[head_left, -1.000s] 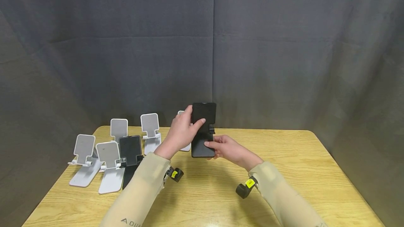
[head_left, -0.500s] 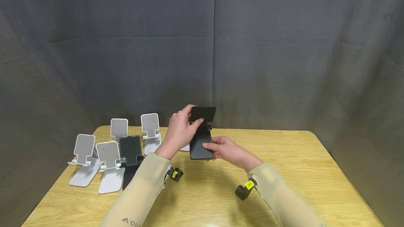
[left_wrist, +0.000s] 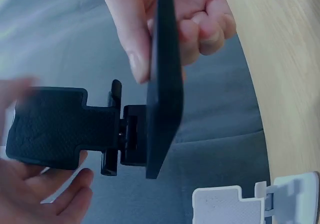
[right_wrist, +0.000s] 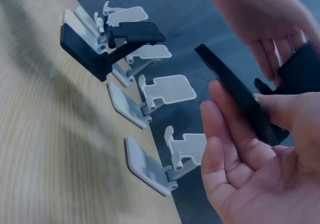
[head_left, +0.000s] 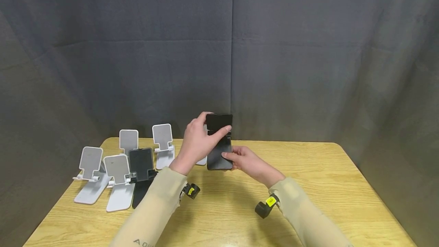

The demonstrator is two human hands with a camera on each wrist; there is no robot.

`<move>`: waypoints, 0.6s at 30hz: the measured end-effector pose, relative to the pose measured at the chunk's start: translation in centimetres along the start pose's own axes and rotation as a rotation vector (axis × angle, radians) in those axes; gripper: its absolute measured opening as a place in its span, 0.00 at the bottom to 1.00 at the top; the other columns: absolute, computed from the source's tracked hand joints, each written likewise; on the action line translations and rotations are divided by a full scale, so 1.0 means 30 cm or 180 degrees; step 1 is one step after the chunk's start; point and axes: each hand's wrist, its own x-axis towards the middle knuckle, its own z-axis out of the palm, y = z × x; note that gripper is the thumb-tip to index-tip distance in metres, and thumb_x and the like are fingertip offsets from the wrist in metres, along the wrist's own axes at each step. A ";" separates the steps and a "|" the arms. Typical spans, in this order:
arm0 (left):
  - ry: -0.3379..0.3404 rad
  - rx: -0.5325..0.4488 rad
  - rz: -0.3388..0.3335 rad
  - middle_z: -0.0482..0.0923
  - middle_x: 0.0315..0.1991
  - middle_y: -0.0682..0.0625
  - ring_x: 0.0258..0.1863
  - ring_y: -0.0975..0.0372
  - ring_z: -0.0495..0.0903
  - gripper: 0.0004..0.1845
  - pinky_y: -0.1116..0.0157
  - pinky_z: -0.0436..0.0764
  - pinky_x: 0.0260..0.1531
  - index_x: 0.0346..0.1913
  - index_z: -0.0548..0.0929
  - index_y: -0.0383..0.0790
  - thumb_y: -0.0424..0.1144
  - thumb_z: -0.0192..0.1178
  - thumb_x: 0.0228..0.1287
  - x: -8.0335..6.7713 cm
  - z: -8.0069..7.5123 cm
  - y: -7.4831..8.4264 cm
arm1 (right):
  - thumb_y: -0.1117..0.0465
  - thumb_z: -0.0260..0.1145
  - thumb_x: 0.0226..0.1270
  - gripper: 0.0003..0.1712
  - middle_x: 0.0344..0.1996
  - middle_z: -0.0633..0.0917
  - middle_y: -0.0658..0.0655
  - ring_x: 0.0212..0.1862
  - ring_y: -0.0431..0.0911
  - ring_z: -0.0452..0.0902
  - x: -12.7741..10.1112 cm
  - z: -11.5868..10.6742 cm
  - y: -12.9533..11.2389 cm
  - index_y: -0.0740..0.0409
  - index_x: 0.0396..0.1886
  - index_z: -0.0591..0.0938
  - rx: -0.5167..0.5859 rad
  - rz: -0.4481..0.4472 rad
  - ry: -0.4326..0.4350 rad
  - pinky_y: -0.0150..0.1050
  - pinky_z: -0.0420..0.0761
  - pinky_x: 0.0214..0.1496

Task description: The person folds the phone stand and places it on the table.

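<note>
- Probably for steadiness, our right grip (head_left: 249,164) pinches the black stand (head_left: 215,156).
- Our left grip (head_left: 197,140) pinches its upper plate (head_left: 218,120).
- At eight o'clock, we see a white stand (head_left: 120,197).

I record dark lettering (head_left: 137,241) on my left sleeve (head_left: 151,209): the letter A stands clear, followed by characters cut off by the lower edge of the head view, so I cannot certify the word. On the right wrist mount (head_left: 262,209) I find a yellow label (head_left: 271,201) with small dark characters, illegible at this size. The left wrist mount (head_left: 196,192) bears a yellow patch (head_left: 191,191); any print there is too small to read.
</note>
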 end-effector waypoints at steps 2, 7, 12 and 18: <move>0.0038 -0.0129 -0.0179 0.80 0.51 0.47 0.50 0.53 0.77 0.35 0.52 0.75 0.49 0.61 0.78 0.44 0.69 0.59 0.65 0.007 -0.017 0.006 | 0.58 0.56 0.81 0.20 0.39 0.88 0.56 0.42 0.46 0.84 0.000 0.000 -0.007 0.72 0.57 0.78 -0.0007 -0.0048 0.0014 0.42 0.78 0.52; 0.0076 -0.0107 -0.0629 0.82 0.50 0.44 0.52 0.51 0.78 0.46 0.50 0.74 0.55 0.60 0.79 0.38 0.78 0.36 0.69 0.030 -0.058 0.015 | 0.58 0.57 0.80 0.18 0.35 0.87 0.54 0.38 0.43 0.83 0.000 0.003 -0.018 0.71 0.52 0.80 -0.0088 -0.0114 0.0122 0.42 0.78 0.50; -0.0262 0.0153 -0.0938 0.82 0.53 0.41 0.56 0.47 0.78 0.50 0.48 0.72 0.58 0.63 0.78 0.34 0.76 0.30 0.71 0.037 -0.072 0.018 | 0.58 0.58 0.80 0.18 0.36 0.88 0.55 0.38 0.44 0.83 -0.003 0.000 -0.025 0.71 0.53 0.80 -0.0178 -0.0129 0.0209 0.42 0.78 0.51; -0.0383 0.0092 -0.1148 0.79 0.56 0.41 0.57 0.48 0.76 0.44 0.49 0.71 0.59 0.65 0.76 0.35 0.71 0.35 0.73 0.043 -0.085 0.021 | 0.57 0.57 0.80 0.19 0.37 0.89 0.56 0.40 0.45 0.85 -0.003 -0.009 -0.023 0.71 0.55 0.80 -0.0214 -0.0136 0.0245 0.43 0.78 0.52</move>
